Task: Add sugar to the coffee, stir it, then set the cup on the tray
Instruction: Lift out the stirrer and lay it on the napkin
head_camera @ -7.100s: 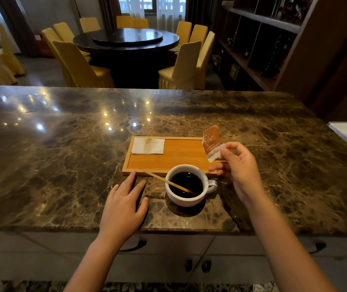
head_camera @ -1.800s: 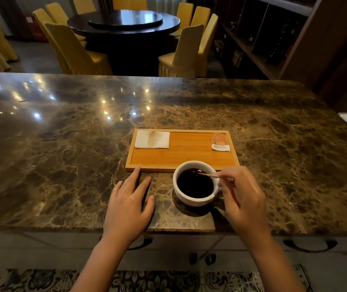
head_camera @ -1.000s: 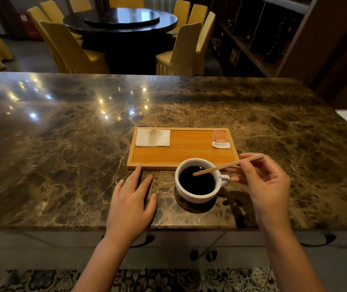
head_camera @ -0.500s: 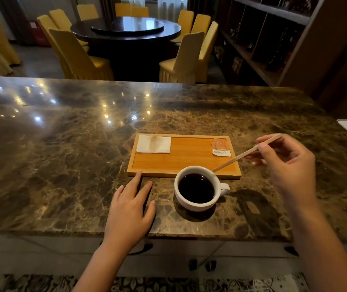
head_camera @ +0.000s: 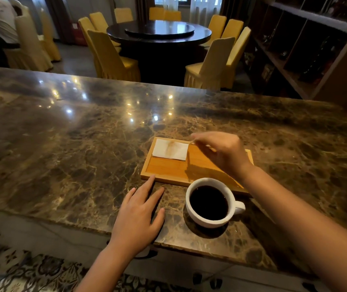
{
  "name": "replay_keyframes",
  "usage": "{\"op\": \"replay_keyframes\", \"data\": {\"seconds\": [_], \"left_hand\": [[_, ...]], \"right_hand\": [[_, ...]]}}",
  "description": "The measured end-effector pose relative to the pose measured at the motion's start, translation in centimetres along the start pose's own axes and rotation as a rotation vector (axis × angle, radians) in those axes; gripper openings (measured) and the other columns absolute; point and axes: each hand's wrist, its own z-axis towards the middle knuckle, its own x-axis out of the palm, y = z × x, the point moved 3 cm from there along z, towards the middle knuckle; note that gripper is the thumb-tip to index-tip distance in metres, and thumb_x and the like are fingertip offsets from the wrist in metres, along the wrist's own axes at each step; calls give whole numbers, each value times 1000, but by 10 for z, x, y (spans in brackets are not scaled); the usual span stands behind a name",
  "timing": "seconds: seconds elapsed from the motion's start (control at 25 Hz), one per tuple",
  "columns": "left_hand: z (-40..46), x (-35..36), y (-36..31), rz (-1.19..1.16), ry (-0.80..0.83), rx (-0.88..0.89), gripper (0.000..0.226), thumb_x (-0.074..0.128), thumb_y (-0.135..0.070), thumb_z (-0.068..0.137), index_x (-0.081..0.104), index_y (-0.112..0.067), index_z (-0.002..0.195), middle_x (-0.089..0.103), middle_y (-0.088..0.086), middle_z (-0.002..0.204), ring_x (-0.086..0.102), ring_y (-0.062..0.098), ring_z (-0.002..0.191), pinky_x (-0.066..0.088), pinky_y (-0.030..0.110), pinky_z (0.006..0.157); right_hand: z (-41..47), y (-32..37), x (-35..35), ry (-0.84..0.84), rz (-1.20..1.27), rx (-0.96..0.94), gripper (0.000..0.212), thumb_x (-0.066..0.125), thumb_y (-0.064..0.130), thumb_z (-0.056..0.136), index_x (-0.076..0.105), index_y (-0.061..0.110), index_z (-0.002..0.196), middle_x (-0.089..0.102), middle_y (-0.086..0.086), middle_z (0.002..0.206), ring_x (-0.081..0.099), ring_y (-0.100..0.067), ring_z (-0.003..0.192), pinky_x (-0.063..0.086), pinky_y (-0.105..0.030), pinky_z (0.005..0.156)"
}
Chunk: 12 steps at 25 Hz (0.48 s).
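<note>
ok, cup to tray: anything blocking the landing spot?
Partly. The right hand hovers over the tray with the stir stick, and a napkin lies in its far-left corner. The near-left of the tray is bare. The cup stands on the counter just before it.

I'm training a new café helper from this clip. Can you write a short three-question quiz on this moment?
1. True or false: the coffee cup stands on the wooden tray.
2. What lies in the tray's far left corner? A) spoon B) napkin C) lid
3. Which of the hands holds the stir stick?

Key: 1. False, it stands on the marble counter. 2. B, a stained napkin. 3. The right hand; the left hand lies flat.
</note>
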Motion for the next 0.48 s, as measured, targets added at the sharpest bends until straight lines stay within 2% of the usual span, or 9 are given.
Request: {"op": "replay_keyframes", "data": {"seconds": [0.08, 0.2, 0.48], "left_hand": [[0, 0, 0, 0, -1, -10, 47, 46, -39, 85, 53, -19, 127, 31, 4, 147, 33, 11, 127, 18, 36, 106], [0, 0, 1, -8, -7, -16, 48, 43, -40, 85, 52, -20, 128, 29, 1, 148, 29, 7, 128, 18, 36, 107], [-1, 2, 1, -17, -13, -34, 47, 44, -40, 85, 51, -23, 128, 29, -2, 147, 28, 5, 129, 20, 37, 107]], "right_hand": [[0, 1, 24, 114, -97, -280, 17, 65, 4, 83, 68, -2, 98, 74, -17, 85, 71, -27, 72, 59, -32, 57], [-2, 1, 47, 183, -106, -506, 19, 65, 3, 83, 67, -4, 101, 73, -18, 86, 70, -27, 73, 58, -33, 50], [-1, 0, 68, 297, -34, -645, 16, 58, 4, 87, 68, -3, 99, 72, -17, 84, 68, -26, 67, 52, -32, 41]]}}
